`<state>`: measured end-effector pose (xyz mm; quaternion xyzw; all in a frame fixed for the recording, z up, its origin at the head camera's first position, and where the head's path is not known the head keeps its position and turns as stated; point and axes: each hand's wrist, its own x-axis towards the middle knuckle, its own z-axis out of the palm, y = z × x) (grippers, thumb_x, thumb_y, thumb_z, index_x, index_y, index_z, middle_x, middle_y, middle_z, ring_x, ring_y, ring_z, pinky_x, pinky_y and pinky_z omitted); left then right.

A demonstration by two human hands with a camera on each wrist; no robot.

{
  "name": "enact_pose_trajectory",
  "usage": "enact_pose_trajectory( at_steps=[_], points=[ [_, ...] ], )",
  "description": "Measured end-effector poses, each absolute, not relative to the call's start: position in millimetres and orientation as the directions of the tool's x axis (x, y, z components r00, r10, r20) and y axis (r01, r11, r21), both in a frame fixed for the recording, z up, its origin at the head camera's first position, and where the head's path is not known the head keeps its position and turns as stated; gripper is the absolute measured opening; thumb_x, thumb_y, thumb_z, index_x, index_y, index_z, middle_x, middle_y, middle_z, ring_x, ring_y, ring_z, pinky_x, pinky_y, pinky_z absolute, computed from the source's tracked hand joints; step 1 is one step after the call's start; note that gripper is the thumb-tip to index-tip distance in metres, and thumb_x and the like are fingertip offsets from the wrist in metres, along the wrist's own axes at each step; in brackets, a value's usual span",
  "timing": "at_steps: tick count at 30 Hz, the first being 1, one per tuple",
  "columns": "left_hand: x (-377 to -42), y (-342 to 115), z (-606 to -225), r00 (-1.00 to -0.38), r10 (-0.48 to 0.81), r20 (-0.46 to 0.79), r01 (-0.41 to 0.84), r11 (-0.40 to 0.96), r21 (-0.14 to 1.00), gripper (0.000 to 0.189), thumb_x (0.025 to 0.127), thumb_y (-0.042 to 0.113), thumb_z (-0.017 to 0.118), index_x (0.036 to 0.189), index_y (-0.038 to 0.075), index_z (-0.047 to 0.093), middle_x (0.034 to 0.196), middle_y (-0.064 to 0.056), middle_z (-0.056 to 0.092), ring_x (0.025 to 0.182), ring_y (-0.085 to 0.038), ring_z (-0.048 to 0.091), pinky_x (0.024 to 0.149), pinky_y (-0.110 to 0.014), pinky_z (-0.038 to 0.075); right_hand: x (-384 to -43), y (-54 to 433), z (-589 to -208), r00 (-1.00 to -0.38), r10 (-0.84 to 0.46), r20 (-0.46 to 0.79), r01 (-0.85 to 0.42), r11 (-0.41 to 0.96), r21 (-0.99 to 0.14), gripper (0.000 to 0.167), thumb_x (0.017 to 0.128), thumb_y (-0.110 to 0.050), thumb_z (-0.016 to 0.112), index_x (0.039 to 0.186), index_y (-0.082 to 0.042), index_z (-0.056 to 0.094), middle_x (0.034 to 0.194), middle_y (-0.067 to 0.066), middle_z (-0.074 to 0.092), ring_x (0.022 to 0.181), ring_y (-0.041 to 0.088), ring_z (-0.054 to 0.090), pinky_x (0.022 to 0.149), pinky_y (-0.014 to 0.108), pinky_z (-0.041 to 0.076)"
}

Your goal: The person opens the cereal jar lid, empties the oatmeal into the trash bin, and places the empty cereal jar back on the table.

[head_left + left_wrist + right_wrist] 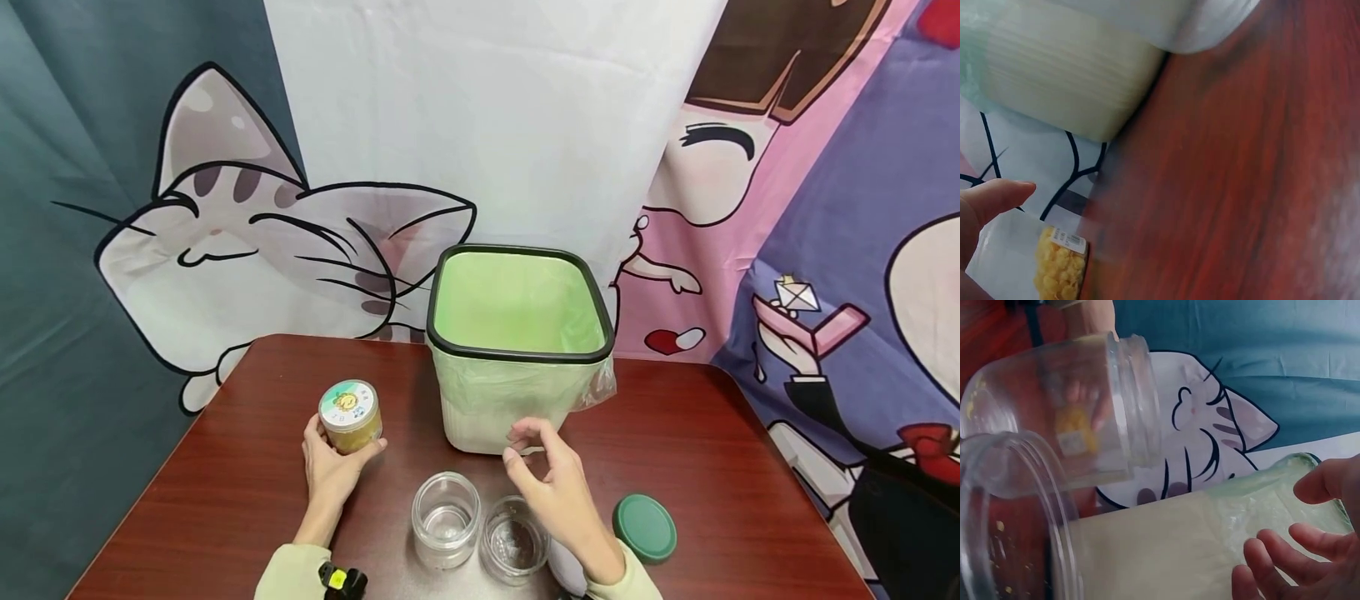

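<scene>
A lidded jar of yellow pieces, with a printed white-and-green top and a barcode label, stands at the left of the table. My left hand is around its near side, fingertips at its left edge. The thumb of that hand points out straight, apart from the jar. My right hand hovers over the middle, fingers loosely bent with nothing between them. Below it are a taller clear jar and a shorter clear jar, whose inside holds small yellow crumbs in the right wrist view.
Behind the jars stands a pale green bin with a black rim and a plastic liner. A green round lid lies at the right. Partly under my right wrist is a greyish rounded object. A printed curtain hangs behind the table.
</scene>
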<state>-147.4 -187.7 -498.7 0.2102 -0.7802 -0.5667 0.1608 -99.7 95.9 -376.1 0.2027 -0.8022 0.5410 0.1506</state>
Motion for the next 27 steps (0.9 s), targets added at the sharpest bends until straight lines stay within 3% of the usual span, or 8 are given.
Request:
enact_pose_trajectory(
  at_steps=[7,13,19,27],
  points=[
    [-153.7,-191.5,-501.4,-0.858,-0.514,0.020,-0.186,0.347,0.919,0.118,0.053,0.023,0.088,0.144,0.013,0.014,0.136,-0.018,0.031,0.126,-0.036,0.029,0.102,-0.053,0.024,-108.3,98.1,-405.1,-0.899,-0.202,0.388,-0.437,0.372,-0.819,0.029,0.082,-0.009,0.066,0.107,-0.019,0.055,0.097,-0.006,0.057,0.087,0.017,0.059,0.073,0.031,0.050],
    [-159.7,-195.2,-503.1,-0.861,-0.508,-0.023,-0.231,0.351,0.907,0.119,0.055,0.021,0.087,0.146,0.013,0.011,0.138,-0.020,0.029,0.128,-0.037,0.028,0.103,-0.053,0.023,-109.1,96.0,-416.8,-0.876,-0.272,0.397,-0.478,0.385,-0.790,0.026,0.085,-0.018,0.064,0.108,-0.024,0.054,0.102,-0.009,0.058,0.089,0.018,0.059,0.076,0.030,0.049],
    [-164.6,-196.0,-502.6,-0.865,-0.502,-0.007,-0.240,0.400,0.885,0.102,0.063,0.025,0.082,0.141,0.004,0.021,0.133,-0.021,0.036,0.123,-0.038,0.033,0.101,-0.052,0.026,-106.6,91.5,-418.4,-0.880,-0.282,0.382,-0.469,0.402,-0.786,0.027,0.084,-0.019,0.065,0.108,-0.027,0.056,0.101,-0.013,0.059,0.087,0.015,0.060,0.070,0.028,0.049],
    [-159.7,-194.2,-503.4,-0.827,-0.563,-0.012,-0.252,0.351,0.902,0.094,0.062,0.030,0.083,0.135,0.005,0.030,0.126,-0.017,0.044,0.116,-0.035,0.041,0.096,-0.050,0.032,-105.1,88.1,-417.6,-0.894,-0.274,0.354,-0.441,0.400,-0.804,0.026,0.083,-0.020,0.066,0.106,-0.030,0.056,0.099,-0.015,0.058,0.087,0.016,0.060,0.071,0.027,0.048]
  ],
)
